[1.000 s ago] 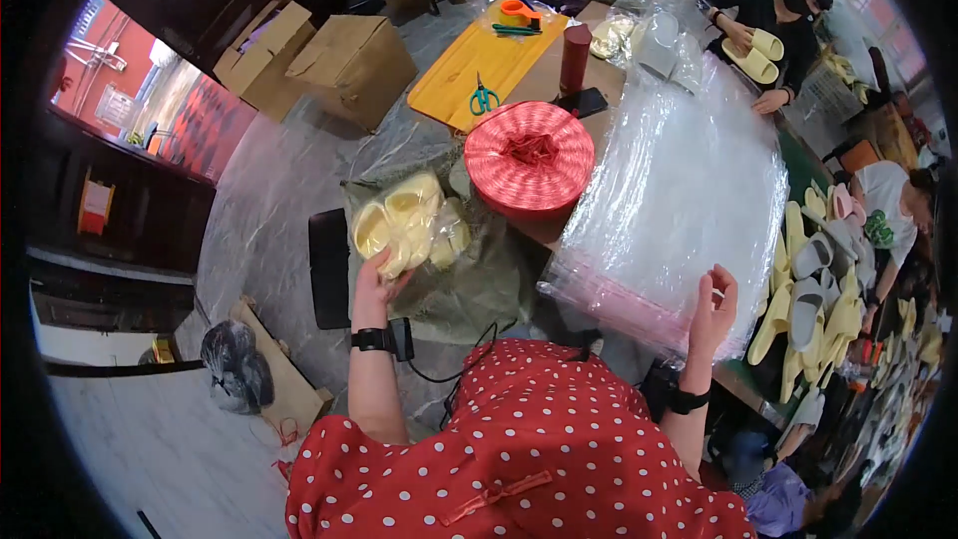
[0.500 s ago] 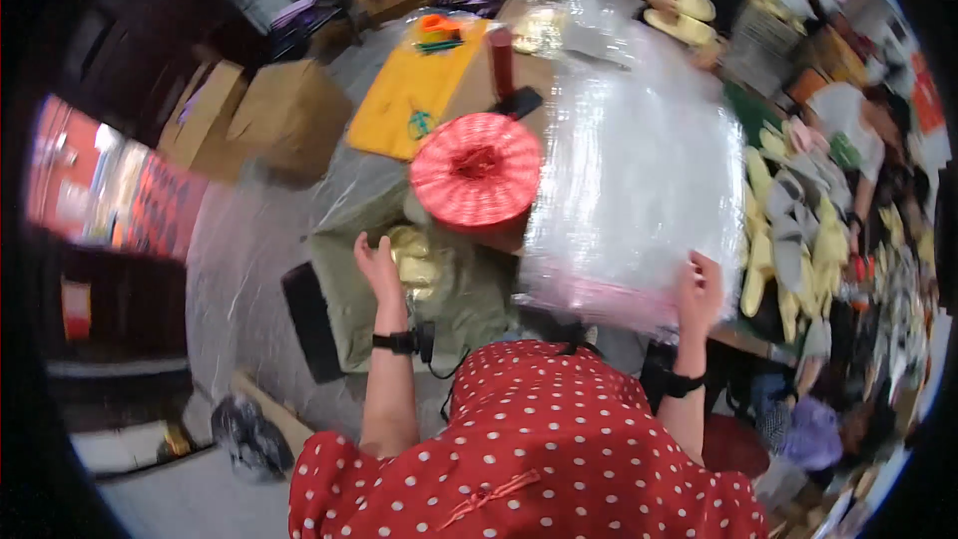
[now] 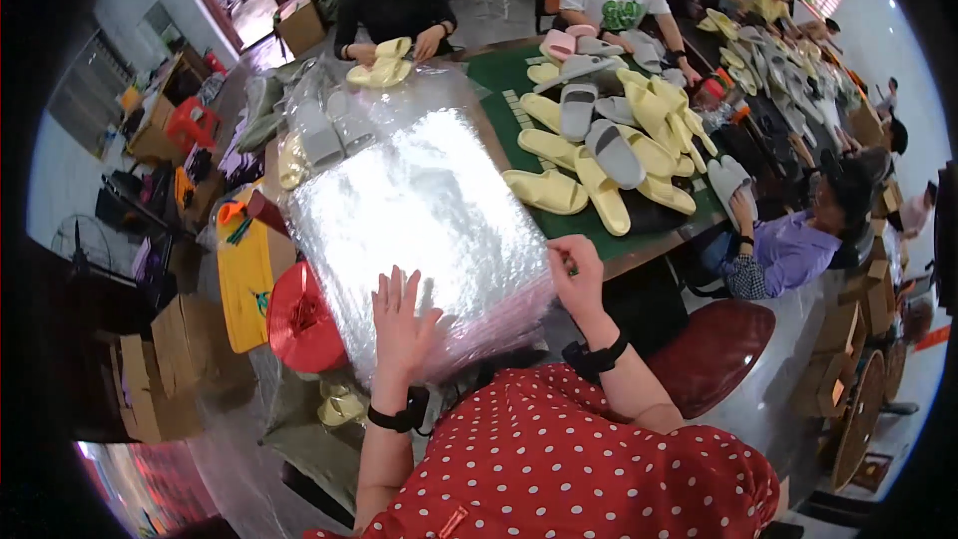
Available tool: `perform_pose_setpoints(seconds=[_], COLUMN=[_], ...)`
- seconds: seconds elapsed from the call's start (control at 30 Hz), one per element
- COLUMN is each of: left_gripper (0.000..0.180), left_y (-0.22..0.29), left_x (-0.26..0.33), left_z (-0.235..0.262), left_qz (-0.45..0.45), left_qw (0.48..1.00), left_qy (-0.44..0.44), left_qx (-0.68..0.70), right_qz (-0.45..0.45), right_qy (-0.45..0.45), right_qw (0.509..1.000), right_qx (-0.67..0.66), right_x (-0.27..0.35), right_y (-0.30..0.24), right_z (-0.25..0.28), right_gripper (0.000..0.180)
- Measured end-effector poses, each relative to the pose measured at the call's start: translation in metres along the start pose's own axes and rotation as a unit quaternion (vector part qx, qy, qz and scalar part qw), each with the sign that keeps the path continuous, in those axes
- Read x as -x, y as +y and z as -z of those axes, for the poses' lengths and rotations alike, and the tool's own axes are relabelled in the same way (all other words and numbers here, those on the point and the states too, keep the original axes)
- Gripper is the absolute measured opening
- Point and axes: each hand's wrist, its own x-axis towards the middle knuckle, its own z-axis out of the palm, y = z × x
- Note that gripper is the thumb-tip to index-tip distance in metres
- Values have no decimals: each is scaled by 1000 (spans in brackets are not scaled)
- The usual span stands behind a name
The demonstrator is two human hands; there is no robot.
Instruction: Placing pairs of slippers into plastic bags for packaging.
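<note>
A thick stack of clear plastic bags (image 3: 429,210) with a pinkish near edge lies in front of me, its top shining with glare. My left hand (image 3: 403,327) rests over the near part of the stack, fingers spread and pointing away from me. At the stack's near right corner is my right hand (image 3: 579,284), its fingers curled toward the thumb. Whether it pinches the plastic edge or something small, I cannot tell. Grey slippers (image 3: 321,135) lie at the stack's far left, seemingly in clear plastic. A round red bundle of strapping (image 3: 302,319) sits against the stack's left side.
Yellow and grey slippers (image 3: 611,150) are heaped on a green tabletop (image 3: 494,72) to the right. Across the table, a person in black (image 3: 394,15) holds yellow slippers. Other people sit at the right. A dark red stool (image 3: 720,354) stands right of me; cardboard boxes (image 3: 190,359) stand left.
My view has swung to the right. My left hand has gone from above the sack holding yellow slippers to the plastic stack. My right hand stays near the stack's right corner.
</note>
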Motion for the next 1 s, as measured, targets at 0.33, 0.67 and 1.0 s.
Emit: perform_pose_setpoints(seconds=[0.33, 0.67, 1.0], left_gripper=[57, 61, 62], left_y=[8, 0, 0], left_x=[-4, -5, -1], left_z=[-19, -26, -21], left_qz=[53, 70, 75], left_qw=[999, 997, 997], left_qy=[11, 26, 18], left_qx=[6, 0, -3], right_qz=[-375, -495, -274], right_qy=[-42, 9, 21], right_qw=[905, 786, 917], right_qx=[-197, -370, -290], right_x=[-52, -111, -204], right_y=[222, 327, 134], right_z=[-2, -81, -24], right_gripper=[40, 38, 14])
